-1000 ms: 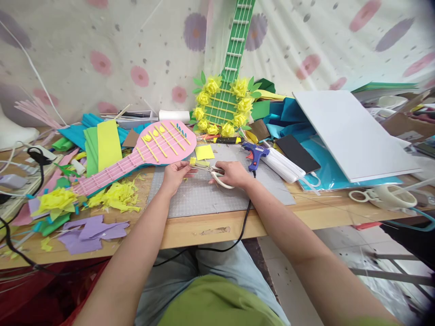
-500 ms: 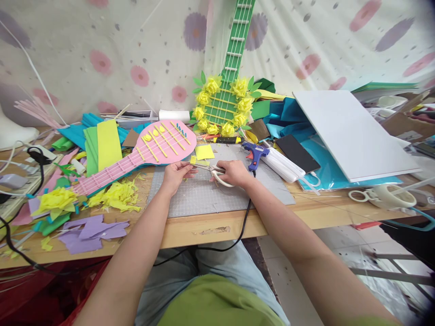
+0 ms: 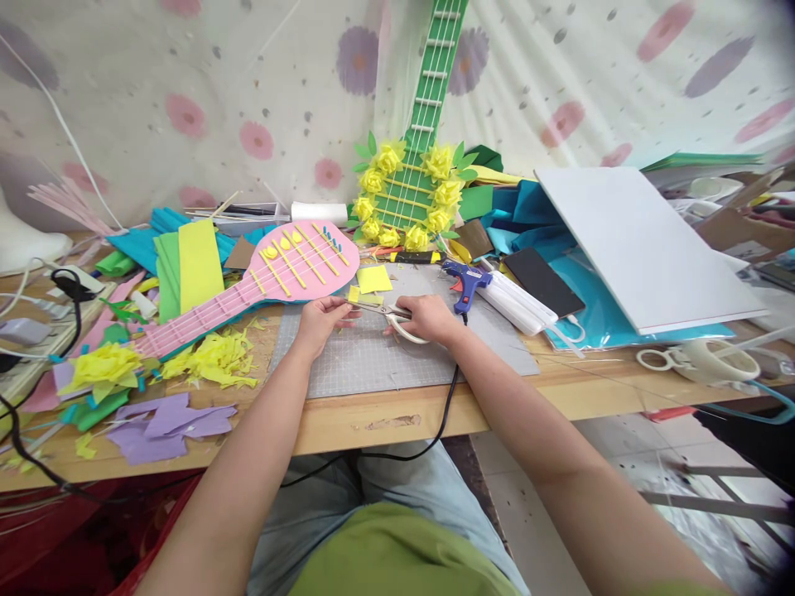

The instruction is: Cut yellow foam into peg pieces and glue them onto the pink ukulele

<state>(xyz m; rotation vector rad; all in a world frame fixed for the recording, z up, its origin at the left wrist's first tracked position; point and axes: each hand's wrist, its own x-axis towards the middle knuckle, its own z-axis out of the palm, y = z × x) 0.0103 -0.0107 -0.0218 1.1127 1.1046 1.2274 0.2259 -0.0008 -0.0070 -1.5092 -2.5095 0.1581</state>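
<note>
My right hand (image 3: 428, 318) is closed on the white-handled scissors (image 3: 407, 333), whose metal blades point left toward my other hand. The fingers of my left hand (image 3: 321, 323) are pinched together at the blade tips; what they hold is too small to make out. Just behind the blades lie small yellow paper pieces (image 3: 354, 294) and a yellow square (image 3: 374, 279). Under both hands is a grey cutting mat (image 3: 373, 364). Left of my left hand rests a pink paper lute (image 3: 304, 273) with yellow strips and white strings.
A green paper guitar (image 3: 407, 194) with yellow flowers leans at the back. Right of my hands are a blue glue gun (image 3: 463, 285), white glue sticks (image 3: 515, 298) and a white board (image 3: 639, 248). Yellow scraps (image 3: 214, 356) and purple paper (image 3: 167, 426) lie left. A black cord crosses the table edge.
Both hands stay in nearly the same place with the scissors between them. The fingers have shifted only very slightly.
</note>
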